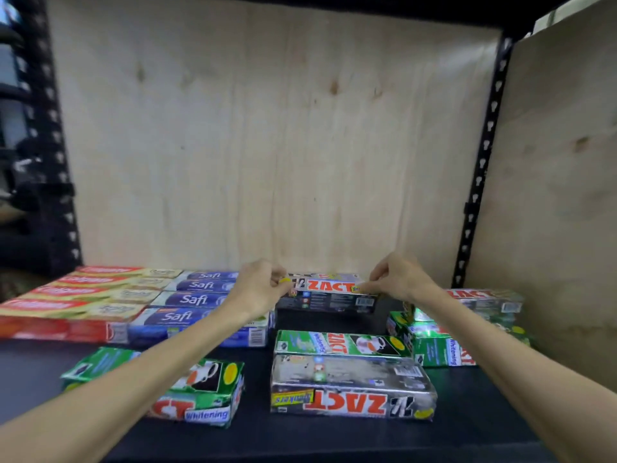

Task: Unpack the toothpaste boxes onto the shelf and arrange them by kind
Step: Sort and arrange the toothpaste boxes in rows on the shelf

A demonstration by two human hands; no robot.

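Plywood-backed dark shelf (334,439): red boxes (66,295) and blue boxes (197,299) already sit sorted at 9 o'clock. Left hand (263,285) and right hand (397,282) pinch a silver box (329,290) at centre; green boxes (340,342) at 3 and 6 o'clock look unsorted.

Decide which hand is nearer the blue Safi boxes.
Left. The left hand pinches the silver Zact box's left end, right beside the Safi boxes; the right hand holds its far end.
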